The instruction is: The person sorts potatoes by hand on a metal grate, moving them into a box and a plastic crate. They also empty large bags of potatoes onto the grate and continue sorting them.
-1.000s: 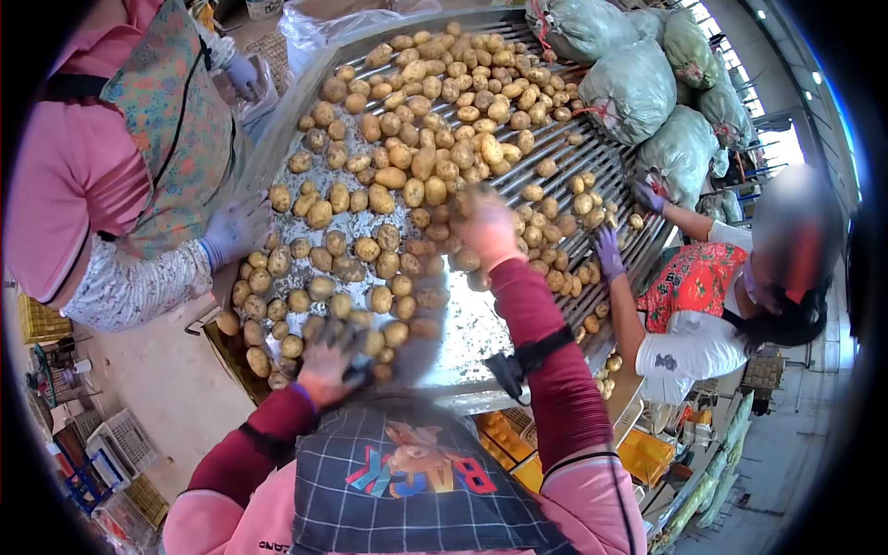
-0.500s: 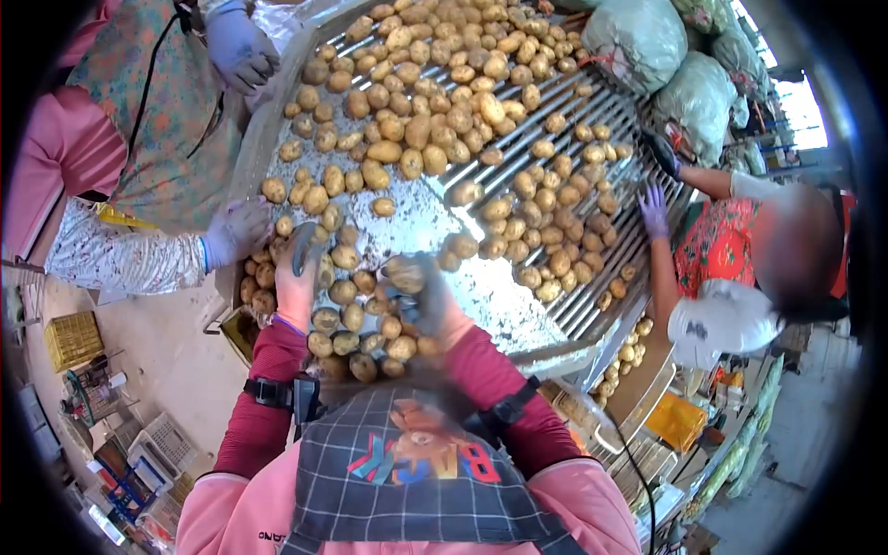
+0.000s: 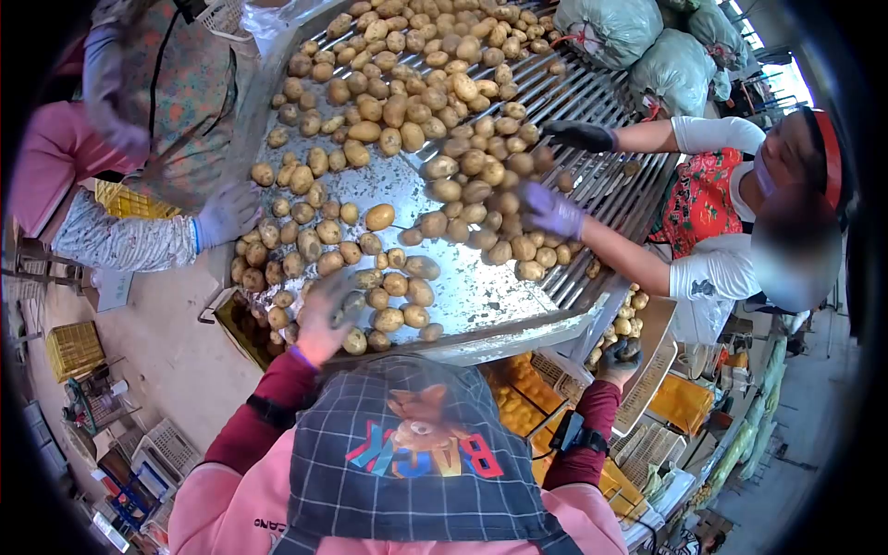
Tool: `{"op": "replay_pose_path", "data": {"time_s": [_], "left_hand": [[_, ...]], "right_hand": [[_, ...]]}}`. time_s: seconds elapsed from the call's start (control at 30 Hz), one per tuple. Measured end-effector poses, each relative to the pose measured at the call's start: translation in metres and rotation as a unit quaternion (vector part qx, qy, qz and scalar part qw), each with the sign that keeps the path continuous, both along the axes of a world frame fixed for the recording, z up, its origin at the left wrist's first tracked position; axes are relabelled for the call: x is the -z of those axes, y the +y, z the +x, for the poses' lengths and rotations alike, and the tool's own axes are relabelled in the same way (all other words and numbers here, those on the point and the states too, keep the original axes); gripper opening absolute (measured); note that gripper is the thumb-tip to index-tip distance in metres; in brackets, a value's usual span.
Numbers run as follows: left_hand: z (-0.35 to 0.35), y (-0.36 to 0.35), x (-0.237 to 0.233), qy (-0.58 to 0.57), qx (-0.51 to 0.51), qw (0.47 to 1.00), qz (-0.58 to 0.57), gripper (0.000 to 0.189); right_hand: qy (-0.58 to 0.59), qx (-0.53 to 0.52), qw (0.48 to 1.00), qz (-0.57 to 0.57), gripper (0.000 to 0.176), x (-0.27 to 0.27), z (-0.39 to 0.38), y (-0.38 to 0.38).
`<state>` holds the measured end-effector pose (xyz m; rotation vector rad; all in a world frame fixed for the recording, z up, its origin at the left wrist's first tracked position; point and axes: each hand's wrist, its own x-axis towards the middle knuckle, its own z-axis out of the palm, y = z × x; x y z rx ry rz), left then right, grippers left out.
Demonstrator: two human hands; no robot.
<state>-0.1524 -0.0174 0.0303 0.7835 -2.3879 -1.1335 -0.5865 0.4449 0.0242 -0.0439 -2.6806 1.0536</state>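
My left hand (image 3: 330, 310), in a dark-palmed glove and smeared by motion, is over potatoes (image 3: 388, 320) at the near side of the metal sorting table (image 3: 462, 305). Whether it grips one cannot be made out. Out to the right, past the table's rim, my right hand (image 3: 622, 359) is beside a crate (image 3: 650, 375) and a heap of potatoes (image 3: 629, 322). Its dark gloved fingers look curled; what they hold, if anything, is hidden. More potatoes (image 3: 393, 111) are spread over the table's plate and slatted bars.
A co-worker's purple-gloved hand (image 3: 553, 211) and dark-gloved hand (image 3: 583, 136) reach over the slats from the right. Another person's gloved hand (image 3: 228, 213) is at the left rim. Full sacks (image 3: 673, 69) stand at the back right; an orange crate (image 3: 680, 402) is right.
My right hand has swung from the potatoes on the table to the right, beyond its rim. My left hand has moved slightly nearer. The right co-worker has leaned in, bunching potatoes toward the middle.
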Motion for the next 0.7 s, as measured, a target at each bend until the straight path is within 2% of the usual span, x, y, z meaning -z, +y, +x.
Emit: {"op": "replay_pose_path", "data": {"time_s": [0.07, 0.1, 0.13, 0.2, 0.23, 0.27, 0.33, 0.4, 0.47, 0.5, 0.53, 0.6, 0.67, 0.7], "left_hand": [[-0.025, 0.004, -0.009, -0.049, 0.104, 0.993, -0.033, 0.055], [-0.024, 0.007, -0.001, -0.079, 0.113, 0.990, -0.036, 0.058], [-0.021, 0.010, 0.015, -0.110, 0.125, 0.985, -0.039, 0.061], [-0.010, 0.013, 0.045, -0.129, 0.147, 0.978, -0.078, 0.068], [-0.004, 0.011, 0.035, -0.195, 0.166, 0.966, 0.031, 0.071], [-0.002, 0.012, 0.038, -0.140, 0.176, 0.968, -0.113, 0.069], [-0.006, 0.016, 0.041, -0.122, 0.156, 0.975, -0.104, 0.063], [-0.013, 0.019, 0.034, -0.124, 0.149, 0.975, -0.108, 0.063], [-0.015, 0.018, 0.027, -0.135, 0.146, 0.973, -0.119, 0.065], [-0.013, 0.019, 0.026, -0.142, 0.145, 0.972, -0.118, 0.066], [-0.011, 0.017, 0.031, -0.130, 0.147, 0.972, -0.128, 0.068], [-0.009, 0.016, 0.036, -0.142, 0.153, 0.970, -0.126, 0.068], [-0.006, 0.016, 0.040, -0.143, 0.152, 0.969, -0.128, 0.068], [-0.006, 0.016, 0.041, -0.141, 0.154, 0.969, -0.131, 0.068]], "right_hand": [[-0.015, -0.080, 0.997, 0.017, 0.038, -0.010, 0.014, 0.004], [-0.022, -0.122, 0.992, 0.027, 0.037, -0.016, 0.018, 0.003], [-0.034, -0.162, 0.983, -0.075, 0.039, -0.012, 0.019, 0.005], [-0.096, -0.229, 0.962, -0.114, 0.036, -0.016, 0.037, -0.002], [-0.102, -0.244, 0.961, -0.083, 0.036, -0.027, 0.048, -0.010], [-0.093, -0.265, 0.959, -0.027, 0.036, -0.032, 0.059, -0.023], [-0.055, -0.320, 0.941, 0.100, 0.036, -0.037, 0.074, -0.047], [-0.070, -0.348, 0.927, 0.123, 0.036, -0.033, 0.079, -0.069], [-0.252, -0.320, 0.912, -0.057, 0.038, -0.038, 0.080, -0.090], [-0.318, -0.295, 0.868, -0.242, 0.039, -0.039, 0.081, -0.096], [-0.374, -0.258, 0.788, -0.416, 0.040, -0.037, 0.081, -0.103], [-0.368, -0.207, 0.758, -0.497, 0.039, -0.021, 0.078, -0.109], [-0.273, -0.320, 0.859, -0.291, 0.042, 0.014, 0.079, -0.092], [-0.209, -0.353, 0.893, -0.187, 0.044, 0.032, 0.079, -0.084]]}}
